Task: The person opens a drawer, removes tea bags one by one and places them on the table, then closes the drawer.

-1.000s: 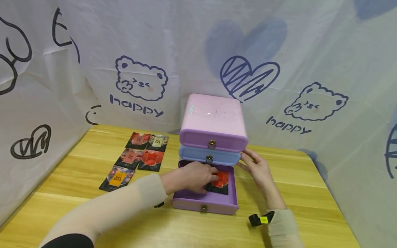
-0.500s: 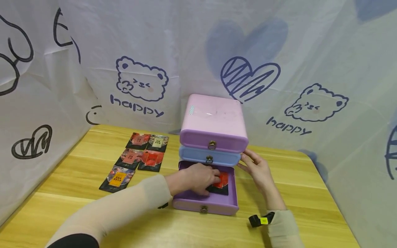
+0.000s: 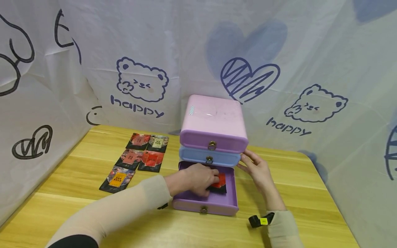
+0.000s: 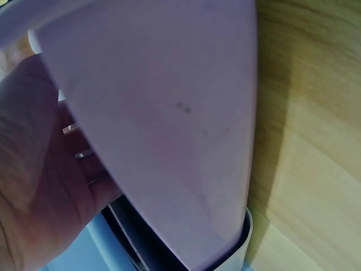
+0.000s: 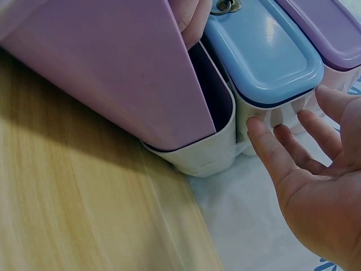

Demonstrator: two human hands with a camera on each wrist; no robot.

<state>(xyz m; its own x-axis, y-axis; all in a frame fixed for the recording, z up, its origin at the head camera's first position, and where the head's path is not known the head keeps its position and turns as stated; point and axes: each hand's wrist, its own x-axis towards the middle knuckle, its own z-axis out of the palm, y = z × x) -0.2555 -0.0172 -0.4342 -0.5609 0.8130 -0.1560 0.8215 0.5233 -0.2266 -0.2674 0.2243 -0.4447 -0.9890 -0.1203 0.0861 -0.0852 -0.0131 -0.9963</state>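
A three-tier mini drawer cabinet stands on the wooden table with its purple bottom drawer pulled out. My left hand reaches into that drawer, fingers curled over a red-and-black packet and thumb at its near left edge. The drawer wall hides most of those fingers in the left wrist view. My right hand touches the cabinet's right side by the blue middle drawer, its fingertips spread against the pale casing.
Several flat packets lie in rows on the table left of the cabinet. A round metal pull sits on the open drawer's front. Behind the table hangs a white cloth printed with bears and hearts.
The packet in the drawer has shifted slightly to the left under my left hand, which moved a little right earlier and then stayed. The right hand keeps its place.
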